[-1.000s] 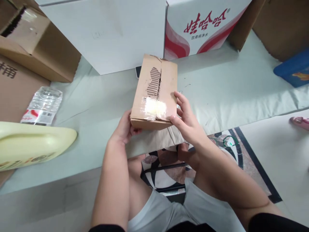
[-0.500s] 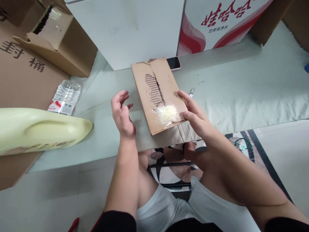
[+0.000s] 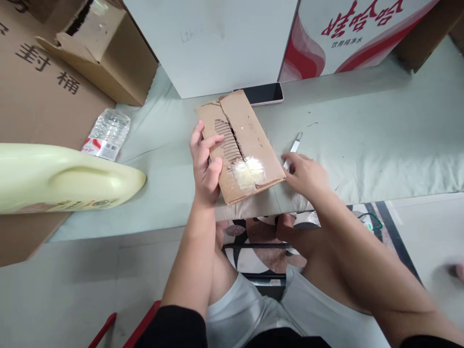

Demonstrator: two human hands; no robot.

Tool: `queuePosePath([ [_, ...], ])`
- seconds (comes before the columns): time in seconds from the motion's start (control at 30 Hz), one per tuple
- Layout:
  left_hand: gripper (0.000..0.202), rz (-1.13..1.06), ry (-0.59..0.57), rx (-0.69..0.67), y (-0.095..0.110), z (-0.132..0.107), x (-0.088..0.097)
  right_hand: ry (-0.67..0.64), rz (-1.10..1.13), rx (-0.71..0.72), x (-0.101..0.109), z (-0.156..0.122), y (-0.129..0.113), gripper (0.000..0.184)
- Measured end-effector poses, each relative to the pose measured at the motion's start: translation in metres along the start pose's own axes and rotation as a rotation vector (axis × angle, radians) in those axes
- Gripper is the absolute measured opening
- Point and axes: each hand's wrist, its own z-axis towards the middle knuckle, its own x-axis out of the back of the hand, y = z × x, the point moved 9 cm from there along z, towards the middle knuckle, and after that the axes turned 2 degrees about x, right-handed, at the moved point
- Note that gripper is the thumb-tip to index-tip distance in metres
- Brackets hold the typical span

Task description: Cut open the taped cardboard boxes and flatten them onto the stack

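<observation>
A flat brown cardboard box (image 3: 253, 140) with a torn, ribbed patch and shiny clear tape lies slanted above the cloth-covered table. My left hand (image 3: 206, 166) grips its left edge, with the thumb and a finger over the top face. To the right of the box, my right hand (image 3: 306, 175) has its fingers closed around the lower end of a slim white box cutter (image 3: 297, 139). The cutter's metal tip points away from me. Part of its handle is hidden by my fingers.
Behind the box lies a phone (image 3: 266, 93) against a large white carton (image 3: 221, 46). A red-and-white water carton (image 3: 308, 53) stands beside it. On the left are a clear plastic bottle (image 3: 110, 128), a pale yellow jug (image 3: 72, 179) and an open brown box (image 3: 119, 53).
My left hand has moved right and taken hold of the box's left edge. My right hand has let go of the box and closed on the box cutter.
</observation>
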Motion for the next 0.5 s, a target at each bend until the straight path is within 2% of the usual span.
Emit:
queuePosePath([
  [0.07, 0.050, -0.014, 0.004, -0.012, 0.000, 0.000, -0.001, -0.030, -0.071, 0.010, -0.004, 0.002, -0.004, 0.029],
  [0.13, 0.050, -0.022, 0.007, -0.022, 0.000, -0.001, -0.001, -0.010, -0.017, -0.005, -0.002, 0.002, -0.004, 0.019],
  [0.2, 0.050, -0.021, -0.001, -0.022, 0.000, -0.001, -0.002, 0.054, 0.221, -0.009, 0.008, 0.001, -0.002, 0.019],
  [0.27, 0.051, -0.018, -0.016, -0.013, -0.001, -0.001, -0.003, 0.150, 0.623, 0.053, 0.026, -0.005, 0.000, 0.027],
  [0.37, 0.055, -0.029, -0.021, -0.001, -0.001, -0.002, -0.006, 0.211, 1.161, 0.362, 0.063, -0.023, -0.014, 0.034],
  [0.43, 0.056, -0.041, -0.014, 0.006, -0.001, -0.001, -0.008, 0.215, 1.275, 0.584, 0.086, -0.042, -0.029, 0.036],
  [0.5, 0.059, -0.040, -0.012, 0.013, -0.002, 0.001, -0.009, 0.301, 1.228, 0.701, 0.103, -0.063, -0.040, 0.036],
])
